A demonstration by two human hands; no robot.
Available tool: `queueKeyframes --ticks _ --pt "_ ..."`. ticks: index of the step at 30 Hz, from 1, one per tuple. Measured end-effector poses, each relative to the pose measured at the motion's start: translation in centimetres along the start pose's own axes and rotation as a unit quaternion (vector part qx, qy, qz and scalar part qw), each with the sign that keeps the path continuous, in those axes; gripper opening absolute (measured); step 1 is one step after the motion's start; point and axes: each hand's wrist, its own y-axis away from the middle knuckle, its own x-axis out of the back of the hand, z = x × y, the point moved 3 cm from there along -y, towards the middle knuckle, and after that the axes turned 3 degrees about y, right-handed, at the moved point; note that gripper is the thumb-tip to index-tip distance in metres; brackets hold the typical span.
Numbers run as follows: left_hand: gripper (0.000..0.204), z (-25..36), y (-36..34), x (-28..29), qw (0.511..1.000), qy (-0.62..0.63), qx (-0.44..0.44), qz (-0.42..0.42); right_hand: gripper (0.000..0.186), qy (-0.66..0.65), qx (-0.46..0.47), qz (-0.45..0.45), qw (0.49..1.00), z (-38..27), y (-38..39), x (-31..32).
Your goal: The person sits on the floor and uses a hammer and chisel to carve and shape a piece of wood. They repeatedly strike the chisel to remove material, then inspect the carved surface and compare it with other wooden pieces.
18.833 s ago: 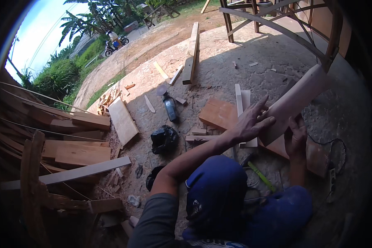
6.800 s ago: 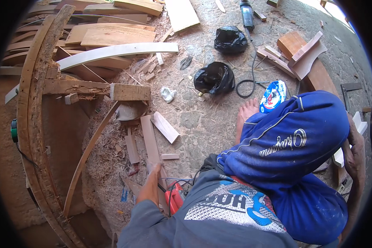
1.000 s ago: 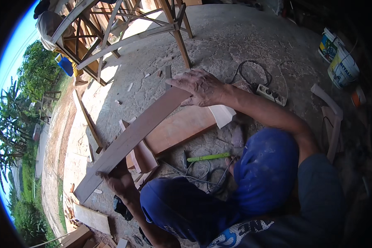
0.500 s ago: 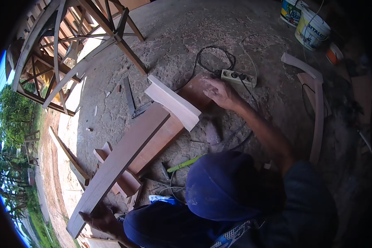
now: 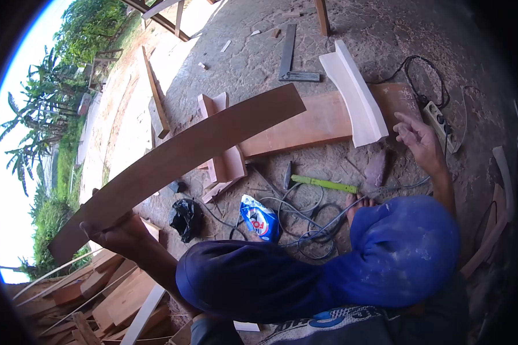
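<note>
My left hand (image 5: 114, 231) is closed on the near end of a long, curved brown board (image 5: 178, 161). The board is raised and slants up across the view toward the middle. Empty and open, my right hand (image 5: 417, 138) has its fingers apart beside a pale L-shaped wooden piece (image 5: 354, 95). That piece rests on a wide reddish plank (image 5: 305, 126) lying on the ground. Under the held board, a second reddish angled wooden piece (image 5: 227, 164) sits at the plank's left end.
A hammer with a green handle (image 5: 325, 183) lies before my knees, near tangled cables (image 5: 311, 221), a blue and white packet (image 5: 259, 217) and a black plastic bag (image 5: 186, 220). Farther off are a metal square (image 5: 288, 54) and a power strip (image 5: 440, 126). Wood scraps (image 5: 121, 299) pile up lower left.
The view has turned to the left. My left hand has raised the curved board, and its far end has come away from beside the pale piece. My right hand stays empty near the plank's far end.
</note>
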Motion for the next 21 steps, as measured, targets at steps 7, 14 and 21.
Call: queueKeyframes --ticks 7,14,21 --pt "0.069 10.3 4.7 -4.1 0.821 -0.371 -0.311 0.304 0.038 0.241 0.225 -0.378 0.865 -14.1 -5.4 -14.0" --pt "0.070 13.6 9.2 -1.2 0.791 -0.409 -0.264 0.371 0.040 0.499 0.243 -0.635 0.537 -13.1 -3.8 -31.4" --pt "0.078 10.8 12.6 4.6 0.740 -0.394 -0.246 0.487 0.073 0.364 0.039 -0.502 0.784 -1.7 1.0 -43.0"
